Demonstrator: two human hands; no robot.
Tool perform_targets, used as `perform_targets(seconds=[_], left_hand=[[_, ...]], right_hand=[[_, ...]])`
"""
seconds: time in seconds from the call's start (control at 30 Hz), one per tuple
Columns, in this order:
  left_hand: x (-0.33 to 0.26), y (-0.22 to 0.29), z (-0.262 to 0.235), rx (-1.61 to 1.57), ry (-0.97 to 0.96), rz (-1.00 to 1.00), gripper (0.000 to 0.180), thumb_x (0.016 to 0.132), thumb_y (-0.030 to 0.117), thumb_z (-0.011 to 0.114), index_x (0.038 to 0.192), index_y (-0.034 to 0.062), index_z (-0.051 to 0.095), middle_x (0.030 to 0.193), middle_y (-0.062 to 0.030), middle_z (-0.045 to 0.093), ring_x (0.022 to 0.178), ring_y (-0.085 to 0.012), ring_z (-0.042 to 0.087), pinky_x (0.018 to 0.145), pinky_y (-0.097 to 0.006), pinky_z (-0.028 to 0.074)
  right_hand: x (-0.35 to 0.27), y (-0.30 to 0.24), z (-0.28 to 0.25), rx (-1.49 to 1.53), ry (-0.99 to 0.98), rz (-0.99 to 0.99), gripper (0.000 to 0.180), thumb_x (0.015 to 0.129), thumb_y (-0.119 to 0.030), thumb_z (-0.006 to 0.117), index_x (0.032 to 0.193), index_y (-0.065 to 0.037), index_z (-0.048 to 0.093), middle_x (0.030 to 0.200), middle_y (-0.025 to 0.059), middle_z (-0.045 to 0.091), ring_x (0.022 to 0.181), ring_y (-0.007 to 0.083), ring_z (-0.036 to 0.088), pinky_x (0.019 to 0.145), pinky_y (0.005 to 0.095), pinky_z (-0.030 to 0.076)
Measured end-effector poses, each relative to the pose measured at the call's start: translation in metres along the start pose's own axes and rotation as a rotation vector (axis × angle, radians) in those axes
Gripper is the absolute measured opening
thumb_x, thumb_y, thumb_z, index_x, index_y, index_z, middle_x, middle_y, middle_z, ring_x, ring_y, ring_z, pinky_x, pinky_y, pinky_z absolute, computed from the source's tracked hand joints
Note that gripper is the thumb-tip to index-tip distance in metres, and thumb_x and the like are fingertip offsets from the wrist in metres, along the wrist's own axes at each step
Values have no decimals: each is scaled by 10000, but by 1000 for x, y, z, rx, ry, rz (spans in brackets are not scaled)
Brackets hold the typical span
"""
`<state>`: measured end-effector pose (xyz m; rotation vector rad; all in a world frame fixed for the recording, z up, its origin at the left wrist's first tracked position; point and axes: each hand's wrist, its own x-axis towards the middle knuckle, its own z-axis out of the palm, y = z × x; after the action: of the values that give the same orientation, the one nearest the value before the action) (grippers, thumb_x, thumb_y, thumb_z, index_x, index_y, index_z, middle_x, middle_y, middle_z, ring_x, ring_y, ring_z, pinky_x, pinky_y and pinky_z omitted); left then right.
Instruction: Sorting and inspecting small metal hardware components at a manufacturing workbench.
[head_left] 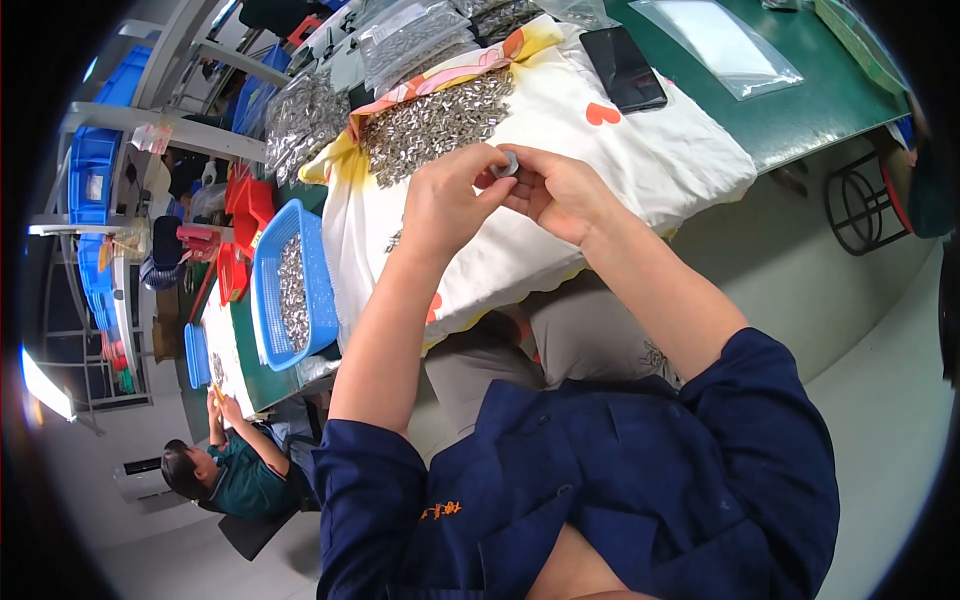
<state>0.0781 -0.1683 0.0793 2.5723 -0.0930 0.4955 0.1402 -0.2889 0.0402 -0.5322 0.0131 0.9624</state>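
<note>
Above the near part of a white cloth (690,150) with red hearts, my two hands meet fingertip to fingertip. Between them is a small grey round piece (509,164), mostly covered by fingers; its exact kind does not show. My left hand (450,200) pinches it from the left. From the other side my right hand (562,195) also closes on it, fingers curled. Just beyond my left hand, a heap of small shiny metal parts (435,125) lies on the cloth, with a few loose ones closer to me.
Left of the cloth stands a blue plastic basket (318,290) holding metal parts. Bags of parts (415,40) are piled at the back. A black phone (622,70) and a clear plastic bag (715,45) lie to the right. A co-worker (250,465) sits far left.
</note>
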Motion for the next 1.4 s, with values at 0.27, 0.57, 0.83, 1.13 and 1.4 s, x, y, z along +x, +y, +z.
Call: perform_targets(seconds=[0.27, 0.57, 0.83, 1.13, 1.4], left_hand=[[-7, -14, 8, -283, 91, -269, 197, 706, 78, 667, 888, 24, 613, 746, -39, 623, 625, -102, 569, 586, -222, 457], [-16, -29, 15, -878, 313, -584, 209, 754, 57, 634, 939, -13, 566, 827, -42, 592, 683, -109, 546, 628, -225, 444], [-44, -36, 11, -1100, 358, -622, 149, 774, 25, 604, 916, 19, 558, 878, -45, 596, 701, -105, 546, 644, -226, 437], [-56, -29, 7, -1085, 335, -617, 202, 744, -25, 619, 934, 4, 556, 1002, -83, 576, 745, -113, 553, 704, -245, 472], [-87, -60, -18, -1253, 487, -546, 226, 773, -18, 563, 995, 10, 529, 929, -80, 587, 754, -119, 548, 659, -227, 445]], right_hand=[[8, 2, -10, 31, -17, 11, 209, 885, -100, 413, 1007, 42, 504, 907, 114, 554, 822, 190, 566, 769, 320, 501], [18, 1, -19, 148, 171, 22, 259, 847, -58, 485, 1079, 53, 455, 956, 138, 527, 865, 208, 543, 785, 304, 490], [23, -80, -43, -86, 114, -349, 328, 768, 127, 368, 1072, 34, 451, 971, 141, 517, 882, 231, 533, 814, 334, 476], [112, -172, 22, -1384, 324, -1093, 218, 846, -62, 432, 982, 16, 583, 907, 57, 614, 842, 109, 552, 748, 230, 428], [115, -178, 23, -1127, 164, -1173, 255, 816, -126, 494, 1044, -41, 573, 1011, 108, 592, 906, 181, 552, 817, 281, 407]])
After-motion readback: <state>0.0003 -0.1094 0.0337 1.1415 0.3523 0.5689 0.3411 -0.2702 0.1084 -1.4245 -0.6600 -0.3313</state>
